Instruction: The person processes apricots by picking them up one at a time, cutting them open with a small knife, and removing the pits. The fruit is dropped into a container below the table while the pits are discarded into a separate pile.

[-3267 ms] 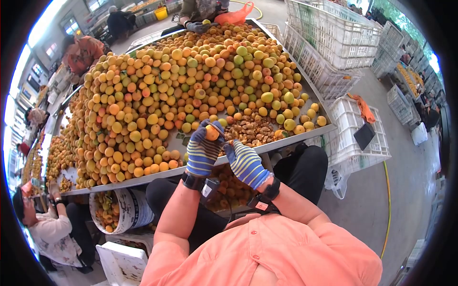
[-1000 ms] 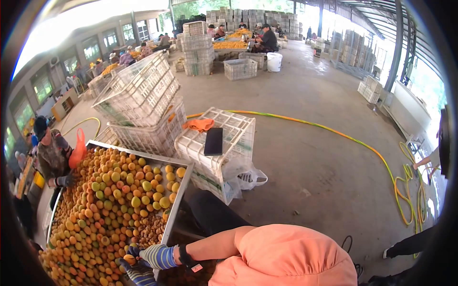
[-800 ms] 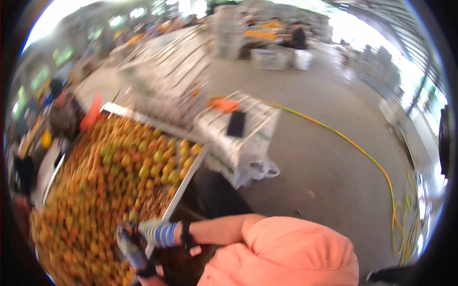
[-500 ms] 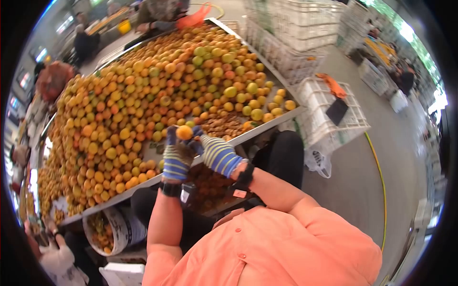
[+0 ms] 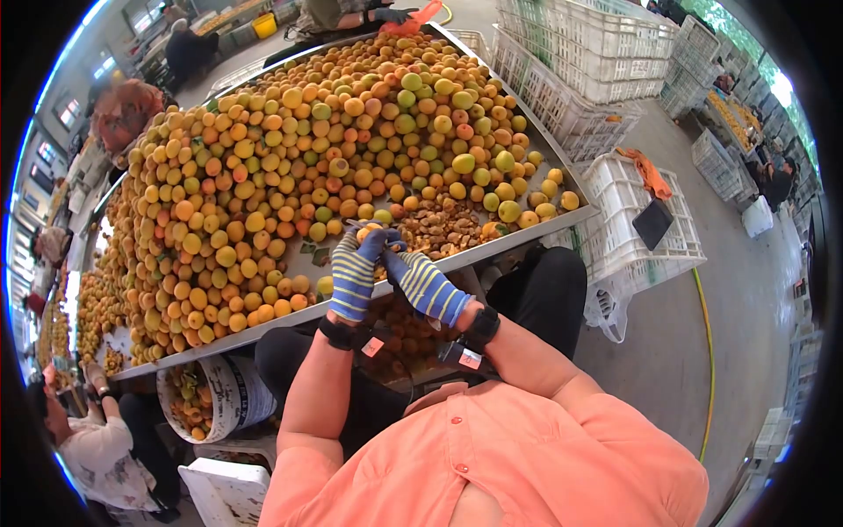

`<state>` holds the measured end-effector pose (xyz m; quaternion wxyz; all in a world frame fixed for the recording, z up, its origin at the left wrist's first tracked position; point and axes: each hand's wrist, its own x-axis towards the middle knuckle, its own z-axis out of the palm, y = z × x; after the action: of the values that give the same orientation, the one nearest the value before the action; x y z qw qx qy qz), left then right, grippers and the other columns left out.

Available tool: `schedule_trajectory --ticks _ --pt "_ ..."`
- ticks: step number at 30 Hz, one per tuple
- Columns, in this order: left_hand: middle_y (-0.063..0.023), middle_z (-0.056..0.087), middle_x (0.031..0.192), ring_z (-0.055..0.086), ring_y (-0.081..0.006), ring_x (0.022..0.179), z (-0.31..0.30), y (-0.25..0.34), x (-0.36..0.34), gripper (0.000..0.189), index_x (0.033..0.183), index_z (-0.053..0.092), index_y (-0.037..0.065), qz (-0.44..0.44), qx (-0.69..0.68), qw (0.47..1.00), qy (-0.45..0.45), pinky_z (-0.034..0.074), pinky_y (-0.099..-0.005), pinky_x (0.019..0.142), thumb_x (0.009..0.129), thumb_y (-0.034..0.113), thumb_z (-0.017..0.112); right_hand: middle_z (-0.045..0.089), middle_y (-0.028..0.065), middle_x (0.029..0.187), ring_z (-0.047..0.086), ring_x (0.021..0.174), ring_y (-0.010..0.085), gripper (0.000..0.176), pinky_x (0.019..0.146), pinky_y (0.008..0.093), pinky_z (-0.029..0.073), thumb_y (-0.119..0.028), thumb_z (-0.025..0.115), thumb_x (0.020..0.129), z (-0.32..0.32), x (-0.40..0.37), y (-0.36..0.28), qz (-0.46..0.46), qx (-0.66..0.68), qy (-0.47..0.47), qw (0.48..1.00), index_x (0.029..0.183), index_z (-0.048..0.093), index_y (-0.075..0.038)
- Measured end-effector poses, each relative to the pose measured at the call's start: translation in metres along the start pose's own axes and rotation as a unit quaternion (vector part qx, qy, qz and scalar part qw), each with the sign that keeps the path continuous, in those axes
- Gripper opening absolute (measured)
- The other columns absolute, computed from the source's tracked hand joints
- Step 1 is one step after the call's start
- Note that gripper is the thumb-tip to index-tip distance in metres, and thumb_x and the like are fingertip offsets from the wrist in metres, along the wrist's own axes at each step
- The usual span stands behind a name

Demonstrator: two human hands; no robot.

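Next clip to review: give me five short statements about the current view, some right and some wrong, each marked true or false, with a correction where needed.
1. The left hand and right hand both wear striped gloves. True.
2. The two hands are spread wide apart. False: they are close together in front of the body.
3. The left hand holds a fruit at its fingertips. True.
4. The white bucket is empty. False: the bucket has fruit pieces in it.
5. A heap of small brown pieces lies on the table, just beyond the right hand. True.
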<state>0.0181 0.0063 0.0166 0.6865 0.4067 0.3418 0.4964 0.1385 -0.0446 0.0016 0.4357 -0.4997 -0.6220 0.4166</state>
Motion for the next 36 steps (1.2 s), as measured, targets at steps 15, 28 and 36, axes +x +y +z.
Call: schedule_trajectory --ticks 15,28,36 --pt "-0.0122 0.061 0.088 0.061 -0.0205 0.074 -0.046 -0.014 0.016 0.028 0.104 0.055 0.003 -0.077 -0.196 0.974 -0.082 0.055 -0.0293 0.064 0.083 0.02 0.056 0.062 0.0225 0.072 0.06 0.068 0.0379 0.04 0.061 0.0414 0.046 -0.036 0.052 0.092 -0.044 -0.033 -0.026 0.04 -0.097 0.031 0.994 0.087 0.062 0.002" --pt "-0.0096 0.061 0.09 0.058 -0.0117 0.074 0.0 -0.032 -0.006 0.019 0.108 0.053 0.001 0.125 0.214 0.969 0.015 0.049 -0.0247 0.064 0.089 0.006 0.052 0.063 0.0209 0.076 0.062 0.072 0.0366 0.041 0.064 0.0408 0.049 -0.036 0.063 0.083 -0.039 0.017 0.007 0.048 -0.062 0.132 0.988 0.09 0.057 0.004" --pt "-0.0145 0.062 0.107 0.059 -0.0264 0.1 -0.015 -0.039 0.008 0.036 0.107 0.056 0.002 -0.088 -0.305 0.947 0.056 0.049 -0.0416 0.092 0.098 0.033 0.042 0.063 0.019 0.069 0.063 0.066 0.0367 0.034 0.058 0.0436 0.049 -0.034 0.06 0.086 -0.012 0.023 0.002 -0.013 -0.243 0.161 0.957 0.093 0.057 0.0"
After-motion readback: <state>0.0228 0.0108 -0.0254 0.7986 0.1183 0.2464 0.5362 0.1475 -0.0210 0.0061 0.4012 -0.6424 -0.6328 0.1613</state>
